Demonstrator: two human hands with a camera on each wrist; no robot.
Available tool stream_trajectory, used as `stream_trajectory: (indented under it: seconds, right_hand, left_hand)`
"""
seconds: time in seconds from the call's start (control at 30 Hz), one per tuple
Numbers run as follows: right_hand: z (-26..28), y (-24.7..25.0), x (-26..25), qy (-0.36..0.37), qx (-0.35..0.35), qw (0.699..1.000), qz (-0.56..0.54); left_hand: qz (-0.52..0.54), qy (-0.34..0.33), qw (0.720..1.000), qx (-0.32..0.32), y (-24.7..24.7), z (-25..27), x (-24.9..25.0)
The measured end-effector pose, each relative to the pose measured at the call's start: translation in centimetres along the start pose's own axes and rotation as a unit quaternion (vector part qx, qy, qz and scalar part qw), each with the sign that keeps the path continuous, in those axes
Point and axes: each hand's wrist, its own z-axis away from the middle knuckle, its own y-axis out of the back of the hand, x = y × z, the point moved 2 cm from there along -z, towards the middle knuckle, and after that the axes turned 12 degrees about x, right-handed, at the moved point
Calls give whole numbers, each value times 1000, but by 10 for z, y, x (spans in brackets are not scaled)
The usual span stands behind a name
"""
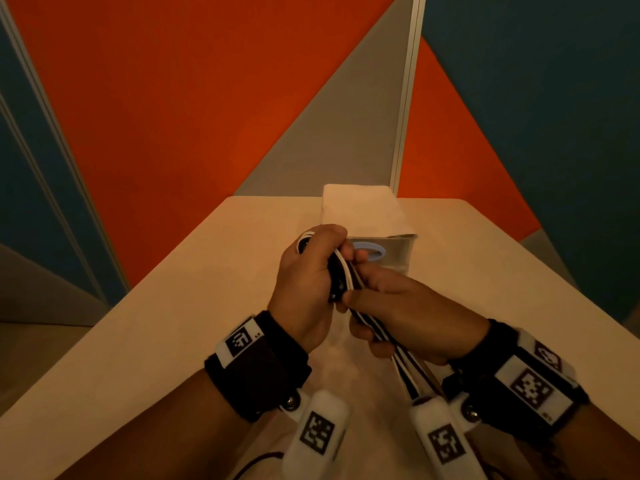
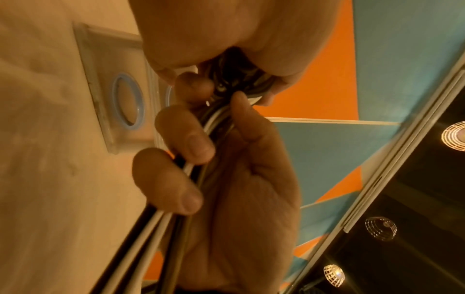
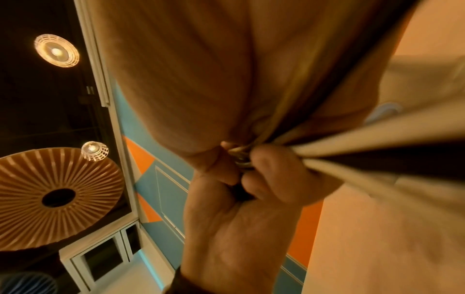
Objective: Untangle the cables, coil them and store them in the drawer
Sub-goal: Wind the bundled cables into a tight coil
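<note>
Above the table, both hands hold one bundle of black and white cables (image 1: 347, 279). My left hand (image 1: 311, 271) grips the looped end, and a white loop sticks out above its knuckles. My right hand (image 1: 398, 313) curls round the straight strands, which run back under its wrist. In the left wrist view, curled fingers (image 2: 186, 139) wrap the cables (image 2: 161, 228). The strands (image 3: 377, 151) look large and blurred in the right wrist view. Just behind the hands stands the small drawer unit (image 1: 360, 209); its translucent front carries a blue ring handle (image 1: 372, 252) and looks closed.
The light wooden table (image 1: 173, 323) has edges slanting away on the left and right. A thin dark cable (image 1: 259, 459) lies near its front edge. Orange, blue and grey wall panels stand behind the table.
</note>
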Motion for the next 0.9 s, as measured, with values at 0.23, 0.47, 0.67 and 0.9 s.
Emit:
stream_trajectory:
  seconds: [0.23,0.47,0.67,0.9]
  right_hand:
    - [0,0,-6,101,8,994,42]
    - [2,8,-8,132,37,990,0]
    - [2,9,-8,128,41,991,-18]
    - [3,4,-11,100,41,994,4]
  left_hand:
    - [-36,-65,996,-51,-6,5,-7]
    - [-28,-61,988,-142,-14,16,-1]
    - [-51,-57,983,-166,-11,15,0]
    - [-70,-67,985,-145,-7,10,-7]
